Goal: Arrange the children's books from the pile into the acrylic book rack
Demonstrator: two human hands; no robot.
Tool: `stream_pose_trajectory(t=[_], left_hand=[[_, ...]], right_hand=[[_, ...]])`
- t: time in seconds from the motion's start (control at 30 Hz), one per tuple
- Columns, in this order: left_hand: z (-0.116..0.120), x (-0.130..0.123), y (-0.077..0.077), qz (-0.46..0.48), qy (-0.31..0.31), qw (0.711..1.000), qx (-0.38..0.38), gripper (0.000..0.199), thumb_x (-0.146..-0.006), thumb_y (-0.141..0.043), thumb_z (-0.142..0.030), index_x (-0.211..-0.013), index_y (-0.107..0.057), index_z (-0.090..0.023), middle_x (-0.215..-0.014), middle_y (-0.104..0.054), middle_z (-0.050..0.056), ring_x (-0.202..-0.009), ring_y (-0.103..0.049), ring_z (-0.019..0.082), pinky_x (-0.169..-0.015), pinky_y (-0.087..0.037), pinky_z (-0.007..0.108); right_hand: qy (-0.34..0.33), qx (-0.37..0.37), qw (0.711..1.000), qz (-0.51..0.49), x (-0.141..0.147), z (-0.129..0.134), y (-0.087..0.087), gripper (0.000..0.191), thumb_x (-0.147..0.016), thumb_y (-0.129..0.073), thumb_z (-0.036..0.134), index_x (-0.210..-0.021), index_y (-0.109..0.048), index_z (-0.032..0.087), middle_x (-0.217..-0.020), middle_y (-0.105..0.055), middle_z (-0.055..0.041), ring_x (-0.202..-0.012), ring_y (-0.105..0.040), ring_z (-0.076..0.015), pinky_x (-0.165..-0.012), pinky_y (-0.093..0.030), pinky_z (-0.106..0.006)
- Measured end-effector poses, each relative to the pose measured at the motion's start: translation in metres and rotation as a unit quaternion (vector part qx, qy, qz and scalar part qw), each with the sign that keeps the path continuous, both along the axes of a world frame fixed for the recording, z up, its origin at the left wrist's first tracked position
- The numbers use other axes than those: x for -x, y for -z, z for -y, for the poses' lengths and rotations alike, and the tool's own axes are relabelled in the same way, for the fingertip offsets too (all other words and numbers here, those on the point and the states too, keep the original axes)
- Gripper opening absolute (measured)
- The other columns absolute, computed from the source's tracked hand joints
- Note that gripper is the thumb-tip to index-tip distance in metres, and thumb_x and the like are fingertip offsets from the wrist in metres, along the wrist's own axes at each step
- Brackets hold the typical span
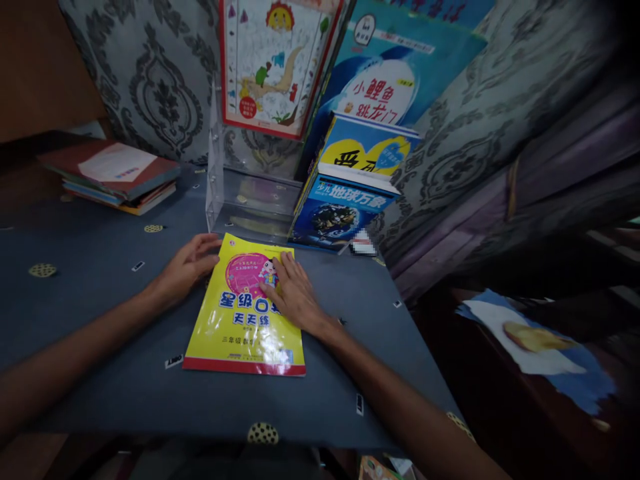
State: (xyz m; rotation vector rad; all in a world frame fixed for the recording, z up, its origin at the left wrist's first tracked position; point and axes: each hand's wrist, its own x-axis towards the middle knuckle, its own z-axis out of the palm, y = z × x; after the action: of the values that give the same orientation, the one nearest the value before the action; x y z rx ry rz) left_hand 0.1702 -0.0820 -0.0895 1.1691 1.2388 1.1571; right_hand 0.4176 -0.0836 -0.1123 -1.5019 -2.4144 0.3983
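Observation:
A yellow workbook [213, 340] with a red strip along its bottom lies flat on the dark blue tablecloth, cover up. Its cover bears a pink oval, a cartoon figure and Chinese lettering. My right hand [295, 290] rests on the upper right of the cover, fingers spread and hiding part of the title. At the workbook's upper left edge is my left hand [187, 270], its fingers stretched and apart, the tips close to that edge. Whether they touch it I cannot tell. Neither hand grips anything.
Behind the workbook stands a clear display rack [215, 160] with a red-bordered picture book [273, 67] and several blue books [345, 207] on its tiers. A stack of books [117, 173] lies at the back left. The table's right edge [425, 340] drops off beside patterned curtains [460, 147].

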Motion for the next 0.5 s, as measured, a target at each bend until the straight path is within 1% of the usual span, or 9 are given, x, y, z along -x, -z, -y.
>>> stream_pose_trajectory(t=[0.07, 0.17, 0.23, 0.3, 0.33, 0.37, 0.4, 0.43, 0.5], left_hand=[[0.009, -0.009, -0.005, 0.083, 0.023, 0.991, 0.101, 0.056, -0.069, -0.078, -0.026, -0.120, -0.055, -0.019, -0.111, -0.075, 0.010, -0.094, -0.075, 0.028, -0.078, -0.061, 0.039], [0.025, -0.019, -0.013, 0.151, 0.124, 0.955, 0.223, 0.054, -0.071, -0.083, -0.027, -0.118, -0.059, -0.015, -0.096, -0.078, 0.012, -0.079, -0.077, 0.029, -0.069, -0.062, 0.038], [0.031, -0.022, -0.018, 0.184, 0.151, 0.940, 0.244, 0.052, -0.074, -0.083, -0.026, -0.120, -0.060, -0.015, -0.095, -0.079, 0.013, -0.079, -0.077, 0.029, -0.072, -0.064, 0.038], [0.032, -0.022, -0.021, 0.208, 0.149, 0.937, 0.239, 0.053, -0.076, -0.082, -0.024, -0.122, -0.059, -0.017, -0.098, -0.080, 0.013, -0.084, -0.078, 0.029, -0.076, -0.064, 0.039], [0.032, -0.021, -0.023, 0.217, 0.145, 0.937, 0.233, 0.054, -0.076, -0.082, -0.023, -0.124, -0.058, -0.017, -0.099, -0.079, 0.012, -0.087, -0.078, 0.030, -0.077, -0.065, 0.039], [0.031, -0.019, -0.024, 0.225, 0.141, 0.937, 0.225, 0.056, -0.076, -0.083, -0.023, -0.125, -0.057, -0.018, -0.101, -0.079, 0.012, -0.089, -0.078, 0.031, -0.078, -0.065, 0.040], [0.029, -0.018, -0.025, 0.233, 0.137, 0.938, 0.215, 0.058, -0.075, -0.083, -0.022, -0.126, -0.057, -0.018, -0.102, -0.079, 0.012, -0.090, -0.077, 0.031, -0.079, -0.065, 0.040], [0.028, -0.016, -0.027, 0.241, 0.132, 0.940, 0.203, 0.061, -0.073, -0.084, -0.022, -0.127, -0.056, -0.019, -0.102, -0.079, 0.012, -0.090, -0.077, 0.031, -0.078, -0.065, 0.040], [0.026, -0.012, -0.029, 0.256, 0.121, 0.942, 0.179, 0.064, -0.071, -0.086, -0.023, -0.127, -0.057, -0.019, -0.100, -0.080, 0.011, -0.088, -0.078, 0.031, -0.077, -0.066, 0.039]], right_hand=[[0.000, -0.004, 1.000, -0.005, -0.001, 0.001, 0.002, 0.082, -0.099, -0.031, 0.068, -0.154, -0.039, 0.007, -0.164, -0.028, -0.0228, -0.155, -0.019, -0.0338, -0.124, -0.022, -0.055], [-0.002, -0.003, 1.000, -0.027, -0.002, 0.004, 0.004, 0.082, -0.099, -0.033, 0.067, -0.154, -0.037, 0.007, -0.164, -0.025, -0.0245, -0.156, -0.017, -0.0355, -0.124, -0.021, -0.059], [0.011, 0.006, 0.998, -0.061, -0.004, 0.007, 0.004, 0.083, -0.098, -0.036, 0.068, -0.156, -0.032, 0.009, -0.166, -0.020, -0.0234, -0.156, -0.012, -0.0357, -0.124, -0.021, -0.060], [0.045, 0.021, 0.992, -0.116, -0.006, 0.011, 0.002, 0.089, -0.096, -0.041, 0.070, -0.159, -0.024, 0.010, -0.169, -0.012, -0.0222, -0.157, -0.008, -0.0354, -0.124, -0.023, -0.058], [0.063, 0.028, 0.985, -0.155, -0.006, 0.012, 0.001, 0.092, -0.094, -0.045, 0.070, -0.160, -0.021, 0.010, -0.169, -0.011, -0.0223, -0.157, -0.009, -0.0355, -0.123, -0.025, -0.057], [0.079, 0.037, 0.974, -0.207, -0.006, 0.013, 0.000, 0.095, -0.092, -0.049, 0.070, -0.160, -0.018, 0.011, -0.168, -0.015, -0.0231, -0.156, -0.015, -0.0359, -0.121, -0.031, -0.056], [0.089, 0.056, 0.957, -0.272, -0.006, 0.014, -0.001, 0.097, -0.090, -0.054, 0.069, -0.160, -0.018, 0.013, -0.165, -0.025, -0.0239, -0.152, -0.027, -0.0365, -0.117, -0.039, -0.056], [0.090, 0.089, 0.931, -0.343, -0.006, 0.014, -0.003, 0.097, -0.088, -0.058, 0.068, -0.159, -0.019, 0.015, -0.158, -0.039, -0.0238, -0.144, -0.043, -0.0366, -0.109, -0.048, -0.056], [0.070, 0.194, 0.855, -0.475, -0.004, 0.014, -0.007, 0.090, -0.085, -0.064, 0.065, -0.154, -0.029, 0.018, -0.134, -0.065, -0.0187, -0.116, -0.068, -0.0331, -0.086, -0.061, -0.049]])
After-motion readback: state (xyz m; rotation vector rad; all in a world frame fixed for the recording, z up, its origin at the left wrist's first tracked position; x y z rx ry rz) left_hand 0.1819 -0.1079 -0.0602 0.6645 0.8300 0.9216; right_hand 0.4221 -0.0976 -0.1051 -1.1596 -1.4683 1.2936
